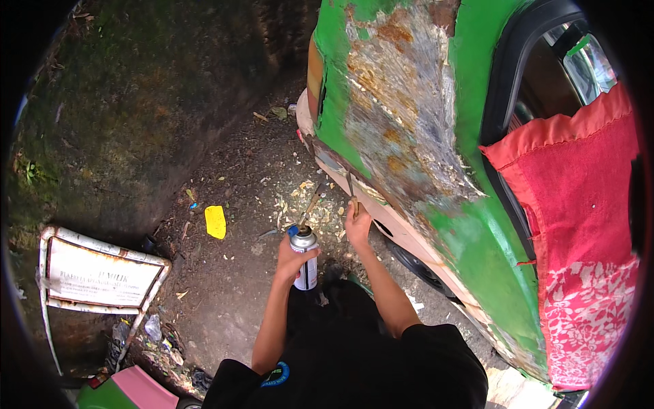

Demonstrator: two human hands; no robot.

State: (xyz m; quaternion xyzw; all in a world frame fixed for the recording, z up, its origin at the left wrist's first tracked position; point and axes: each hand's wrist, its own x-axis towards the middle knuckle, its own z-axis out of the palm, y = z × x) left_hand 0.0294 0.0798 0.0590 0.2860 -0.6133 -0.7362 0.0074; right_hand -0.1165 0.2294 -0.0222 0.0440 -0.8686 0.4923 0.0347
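Black sleeves nearest. Left hand [293,255] clenched round gas torch canister [304,258]; right hand [357,225] gripping scraper [351,191] against green car panel [402,116]. Broad patch already stripped to rusty bare metal [398,102]; green paint left around edges, flakes [300,201] on ground.

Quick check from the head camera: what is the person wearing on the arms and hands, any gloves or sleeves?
No gloves: the left hand and the right hand are both bare, and no ring, watch or band can be made out. The forearms are uncovered up to short black sleeves of a black shirt. The left sleeve carries a small round blue and green emblem near its hem. No cables or straps show.
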